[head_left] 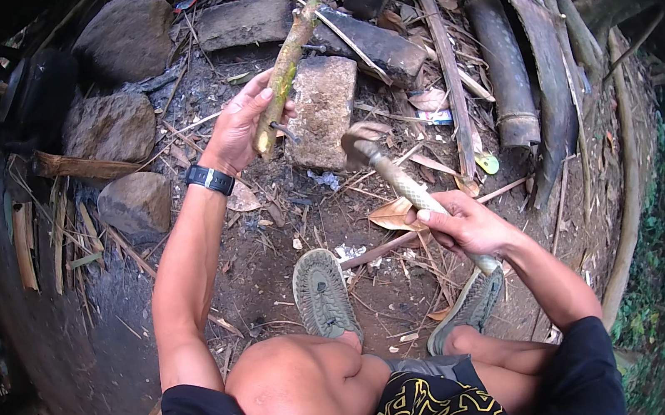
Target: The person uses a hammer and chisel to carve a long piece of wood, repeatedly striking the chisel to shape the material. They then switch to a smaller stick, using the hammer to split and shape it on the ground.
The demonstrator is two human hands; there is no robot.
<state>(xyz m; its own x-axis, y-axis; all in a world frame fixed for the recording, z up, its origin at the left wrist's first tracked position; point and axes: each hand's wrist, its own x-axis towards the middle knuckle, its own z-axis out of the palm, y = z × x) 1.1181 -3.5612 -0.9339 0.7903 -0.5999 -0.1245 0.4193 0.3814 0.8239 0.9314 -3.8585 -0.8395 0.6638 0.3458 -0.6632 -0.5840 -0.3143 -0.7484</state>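
Observation:
My left hand point(242, 124) is closed round a short, thick piece of branch point(291, 70) with yellowish-green bark, tilted up and to the right. Dark nail-like pieces stick out of its right side, one near the lower end and one near the upper end. The branch hangs in front of a rough rectangular block point(328, 111) on the ground. In my right hand point(469, 223) is a hammer point(405, 181), gripped by its pale patterned handle. Its dark, blurred head points up and left, apart from the branch.
Large stones point(110, 126) lie at the left beside split wood pieces point(83, 165). Dark blocks point(378, 46) stand at the back. Bamboo point(502, 59) and long sticks lie at the right. Dry leaves point(394, 214) litter the dirt near my shoes point(323, 293).

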